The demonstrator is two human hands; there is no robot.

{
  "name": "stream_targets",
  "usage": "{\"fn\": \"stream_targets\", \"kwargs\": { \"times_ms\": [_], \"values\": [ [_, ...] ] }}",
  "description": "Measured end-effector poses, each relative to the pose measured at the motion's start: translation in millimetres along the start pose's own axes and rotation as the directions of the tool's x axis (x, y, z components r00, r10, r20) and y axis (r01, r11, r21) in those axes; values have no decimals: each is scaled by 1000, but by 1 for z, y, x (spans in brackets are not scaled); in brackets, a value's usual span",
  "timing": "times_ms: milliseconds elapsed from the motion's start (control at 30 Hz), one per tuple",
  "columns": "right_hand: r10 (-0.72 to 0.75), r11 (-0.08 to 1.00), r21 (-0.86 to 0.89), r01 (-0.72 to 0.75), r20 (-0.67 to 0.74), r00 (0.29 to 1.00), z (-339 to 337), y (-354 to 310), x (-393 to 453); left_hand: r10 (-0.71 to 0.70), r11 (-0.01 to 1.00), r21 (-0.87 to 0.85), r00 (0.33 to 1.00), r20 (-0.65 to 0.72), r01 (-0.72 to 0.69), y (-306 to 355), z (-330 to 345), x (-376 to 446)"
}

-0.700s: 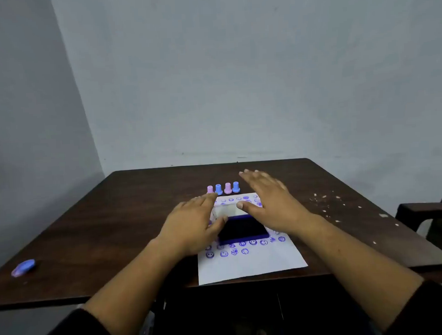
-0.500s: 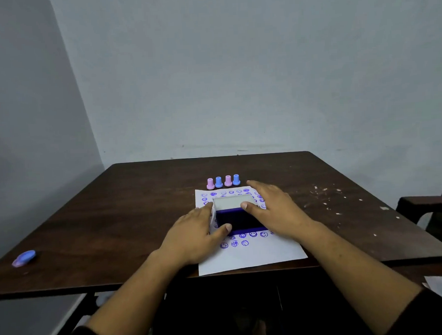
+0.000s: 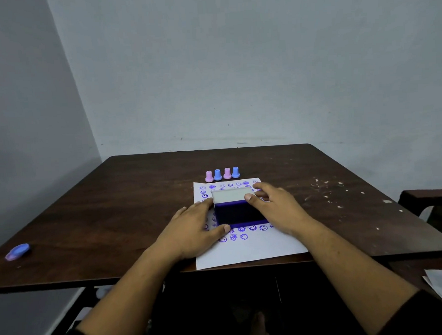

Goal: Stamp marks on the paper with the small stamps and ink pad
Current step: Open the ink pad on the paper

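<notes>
Purple ink pad (image 3: 239,212) on stamped paper (image 3: 249,247) — both hands spread flat beside it, no legible writing.

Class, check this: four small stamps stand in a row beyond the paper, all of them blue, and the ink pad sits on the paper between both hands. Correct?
Not quite. The head view shows the stamps alternate pink and blue, two of each. The rest holds: ink pad on the paper, between left hand and right hand.

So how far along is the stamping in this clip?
Mostly done, it seems: the paper carries rows of purple face marks above and below the ink pad, and all four small stamps stand in a row beyond the sheet. In hand: the left hand and right hand flank the open pad, its lid raised. Left: the sheet's blank near strip.
</notes>
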State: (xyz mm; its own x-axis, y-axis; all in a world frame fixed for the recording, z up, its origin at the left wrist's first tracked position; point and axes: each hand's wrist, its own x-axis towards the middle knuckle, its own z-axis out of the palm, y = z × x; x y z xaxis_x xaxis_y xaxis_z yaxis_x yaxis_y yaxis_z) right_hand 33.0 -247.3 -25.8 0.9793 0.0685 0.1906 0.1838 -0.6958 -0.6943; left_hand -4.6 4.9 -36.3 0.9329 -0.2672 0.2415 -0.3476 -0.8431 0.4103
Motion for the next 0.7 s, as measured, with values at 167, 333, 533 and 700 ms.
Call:
{"fn": "stream_targets", "kwargs": {
  "times_ms": [167,333,533,700],
  "values": [
    [21,998,59,-21,14,1000,-3,-2,0,-20,999,-30,1000,-16,20,3,-3,-2],
    [40,991,130,-43,30,999,-5,-4,-2,-33,999,-14,999,1,33,3,-5,-2],
    [33,988,151,-37,25,999,-6,-3,-3,-17,1000,-23,1000,-19,16,3,-5,-3],
    [32,989,141,-35,28,999,-5,-2,-3,-26,1000,-19,1000,-14,25,2,-4,-2]
  ]
}}
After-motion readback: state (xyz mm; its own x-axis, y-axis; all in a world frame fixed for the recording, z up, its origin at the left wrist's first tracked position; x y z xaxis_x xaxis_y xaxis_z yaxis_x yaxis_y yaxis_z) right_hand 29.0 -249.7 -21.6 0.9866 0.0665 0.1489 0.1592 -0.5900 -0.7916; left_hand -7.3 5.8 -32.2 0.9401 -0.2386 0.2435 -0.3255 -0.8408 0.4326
